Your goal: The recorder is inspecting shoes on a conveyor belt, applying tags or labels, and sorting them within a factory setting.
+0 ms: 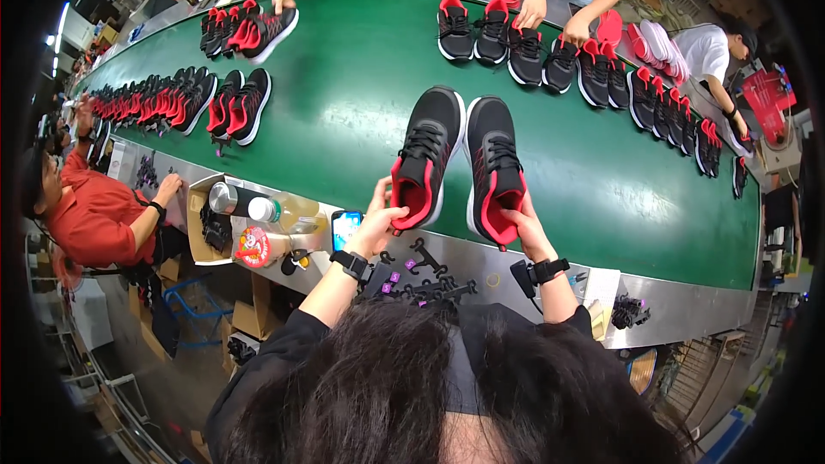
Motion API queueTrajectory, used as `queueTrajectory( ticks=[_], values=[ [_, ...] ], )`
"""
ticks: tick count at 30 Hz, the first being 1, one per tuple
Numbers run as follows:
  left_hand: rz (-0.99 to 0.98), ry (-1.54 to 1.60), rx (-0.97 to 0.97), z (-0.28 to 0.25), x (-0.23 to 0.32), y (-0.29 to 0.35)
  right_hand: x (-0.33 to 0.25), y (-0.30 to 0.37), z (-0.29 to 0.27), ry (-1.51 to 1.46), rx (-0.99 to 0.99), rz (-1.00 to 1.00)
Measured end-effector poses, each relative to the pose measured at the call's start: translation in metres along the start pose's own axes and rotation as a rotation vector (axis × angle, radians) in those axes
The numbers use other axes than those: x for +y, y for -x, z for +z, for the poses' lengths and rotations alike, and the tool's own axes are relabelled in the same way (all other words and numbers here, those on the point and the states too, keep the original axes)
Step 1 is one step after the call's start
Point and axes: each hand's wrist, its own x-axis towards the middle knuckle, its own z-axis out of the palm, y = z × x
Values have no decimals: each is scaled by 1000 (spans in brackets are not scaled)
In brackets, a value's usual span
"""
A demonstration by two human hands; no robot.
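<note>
Two black sneakers with red linings and white soles are held side by side over the green conveyor belt [344,60], toes pointing away from me. My left hand [378,222] grips the heel of the left sneaker [423,150], thumb at its red collar. The heel of the right sneaker [496,155] is in my right hand [530,228]. Their toes lean close together. Below my hands, black plastic shoe hangers [430,288], some with purple tags, lie on the metal ledge.
Rows of similar sneakers [593,73] line the far right; more sneakers [155,99] stand at left. Co-workers' hands [577,27] touch shoes across the belt. A carton [202,241], a bottle [288,210] and a phone [346,228] sit left of me. A person in red [103,215] sits at left.
</note>
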Motion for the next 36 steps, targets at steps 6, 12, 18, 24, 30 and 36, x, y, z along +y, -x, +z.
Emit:
queueTrajectory(
  ticks=[6, 12, 18, 24, 30, 36],
  values=[
    [721, -848, 437, 13, -14, 5, 4, 25, -12, 972, 418, -447],
    [676, -964, 536, 20, -58, -24, 30, 15, -11, 1165, 589, -408],
    [463, -1079, 546, 22, -96, -49, 71, -1, -28, 1280, 465, -287],
    [333, -1179, 527, 20, -91, -56, 68, 0, -30, 1349, 386, -94],
    [63, -845, 327, 27, -52, -57, 48, -7, -41, 288, 224, 167],
    [-287, -147, 42, 63, -36, -32, 63, 50, -109, 863, 653, 55]
  ],
)
